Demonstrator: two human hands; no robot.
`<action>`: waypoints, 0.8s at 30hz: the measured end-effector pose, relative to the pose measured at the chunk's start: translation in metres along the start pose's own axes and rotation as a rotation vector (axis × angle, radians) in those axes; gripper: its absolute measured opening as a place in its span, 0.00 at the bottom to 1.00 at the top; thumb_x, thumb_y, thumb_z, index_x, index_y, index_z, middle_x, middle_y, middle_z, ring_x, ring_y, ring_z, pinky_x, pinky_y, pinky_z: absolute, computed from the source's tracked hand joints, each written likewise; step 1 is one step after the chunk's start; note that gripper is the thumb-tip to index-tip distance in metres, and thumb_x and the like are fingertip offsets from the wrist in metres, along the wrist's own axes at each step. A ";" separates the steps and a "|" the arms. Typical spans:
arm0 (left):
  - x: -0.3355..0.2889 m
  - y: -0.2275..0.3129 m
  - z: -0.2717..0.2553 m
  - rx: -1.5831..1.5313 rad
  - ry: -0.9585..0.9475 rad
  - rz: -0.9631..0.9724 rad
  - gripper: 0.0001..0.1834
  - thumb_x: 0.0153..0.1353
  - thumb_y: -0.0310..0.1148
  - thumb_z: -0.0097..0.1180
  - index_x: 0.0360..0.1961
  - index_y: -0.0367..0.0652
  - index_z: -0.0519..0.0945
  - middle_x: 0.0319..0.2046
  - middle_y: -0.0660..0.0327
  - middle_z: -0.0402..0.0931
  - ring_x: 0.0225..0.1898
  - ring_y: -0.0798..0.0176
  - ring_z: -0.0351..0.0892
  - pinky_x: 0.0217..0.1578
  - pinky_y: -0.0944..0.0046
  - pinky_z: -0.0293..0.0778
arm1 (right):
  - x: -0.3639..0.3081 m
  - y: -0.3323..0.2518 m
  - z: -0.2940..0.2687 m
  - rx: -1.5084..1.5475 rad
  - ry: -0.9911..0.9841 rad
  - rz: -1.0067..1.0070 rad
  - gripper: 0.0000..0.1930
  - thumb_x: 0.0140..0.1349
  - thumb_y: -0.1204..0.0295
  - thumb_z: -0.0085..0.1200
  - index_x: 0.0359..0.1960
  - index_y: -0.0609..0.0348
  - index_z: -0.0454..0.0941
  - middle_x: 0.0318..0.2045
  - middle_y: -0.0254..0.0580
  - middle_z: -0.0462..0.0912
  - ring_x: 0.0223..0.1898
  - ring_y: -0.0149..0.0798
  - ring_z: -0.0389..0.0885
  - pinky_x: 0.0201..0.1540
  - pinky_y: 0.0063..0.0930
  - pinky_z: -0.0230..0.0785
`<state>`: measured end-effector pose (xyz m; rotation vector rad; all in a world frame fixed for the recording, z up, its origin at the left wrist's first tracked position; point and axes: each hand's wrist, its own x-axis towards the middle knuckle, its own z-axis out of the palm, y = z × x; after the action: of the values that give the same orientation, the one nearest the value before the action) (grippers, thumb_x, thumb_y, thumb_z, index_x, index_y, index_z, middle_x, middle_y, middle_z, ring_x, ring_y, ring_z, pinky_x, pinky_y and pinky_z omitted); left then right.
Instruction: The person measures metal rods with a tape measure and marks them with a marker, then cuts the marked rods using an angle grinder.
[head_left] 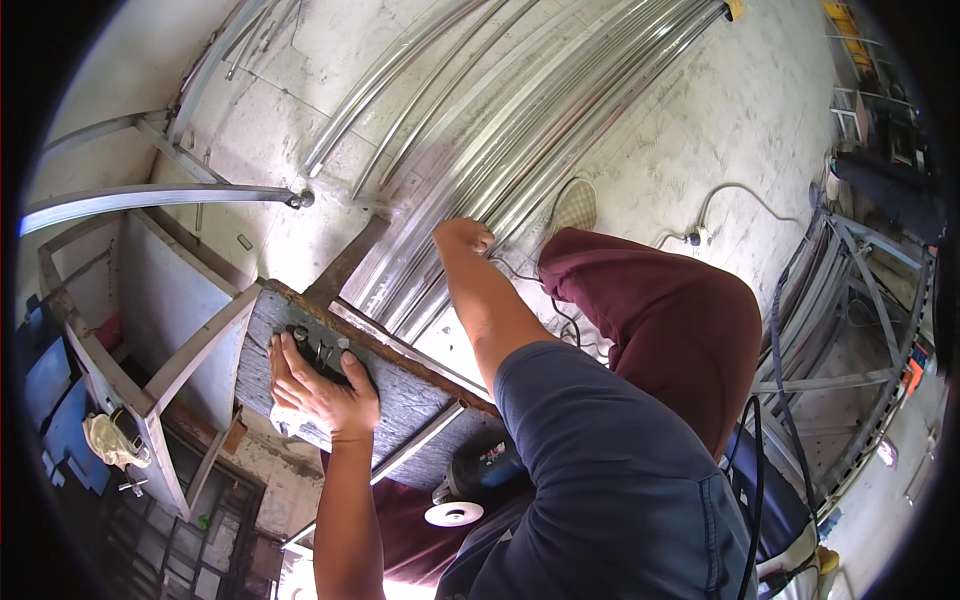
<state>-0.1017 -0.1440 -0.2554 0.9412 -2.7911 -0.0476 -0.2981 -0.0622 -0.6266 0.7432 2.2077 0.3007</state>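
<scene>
My left hand (pixel 325 395) rests on a worn dark board (pixel 400 405), fingers stretched and thumb apart. Small dark metal pieces (pixel 300 335) lie by its fingertips. Reaching forward, my right hand (pixel 464 237) is curled closed over a bundle of long silvery metal bars (pixel 500 165) on the floor. What its fingers hold, if anything, is hidden. A thin metal tube (pixel 420 440) lies across the board between my arms. Close to my body is an angle grinder (pixel 485 470) with a pale disc (pixel 453 514).
A metal frame (pixel 165 400) stands at the left, with a bar (pixel 170 196) above it. At the right, a rack (pixel 850 380) holds more long metal pieces. A cord with a plug (pixel 697 237) lies on the floor beyond my maroon-clad knee (pixel 670 310).
</scene>
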 end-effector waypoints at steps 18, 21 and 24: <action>-0.012 0.003 -0.009 0.033 -0.003 -0.110 0.45 0.67 0.54 0.57 0.80 0.47 0.59 0.75 0.51 0.62 0.75 0.45 0.60 0.74 0.37 0.49 | -0.015 0.146 -0.153 1.391 -0.602 -0.166 0.10 0.73 0.72 0.44 0.45 0.59 0.78 0.27 0.48 0.76 0.20 0.45 0.72 0.25 0.52 0.72; -0.013 0.007 -0.017 0.081 -0.138 -0.181 0.47 0.67 0.55 0.57 0.82 0.47 0.56 0.76 0.50 0.60 0.75 0.45 0.59 0.75 0.35 0.47 | -0.056 0.216 -0.264 1.586 -0.708 -0.224 0.09 0.77 0.70 0.42 0.49 0.59 0.73 0.23 0.48 0.71 0.15 0.42 0.64 0.24 0.54 0.70; -0.018 0.002 -0.043 -0.068 -0.176 -0.197 0.49 0.68 0.52 0.61 0.83 0.48 0.53 0.81 0.51 0.54 0.81 0.46 0.53 0.76 0.31 0.44 | -0.086 0.293 -0.356 1.572 -0.756 -0.371 0.10 0.75 0.67 0.45 0.50 0.60 0.69 0.20 0.43 0.64 0.15 0.39 0.64 0.23 0.52 0.70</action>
<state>-0.0803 -0.1305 -0.2162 1.2471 -2.8205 -0.2649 -0.3937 0.1284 -0.2094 0.8995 1.4143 -1.7615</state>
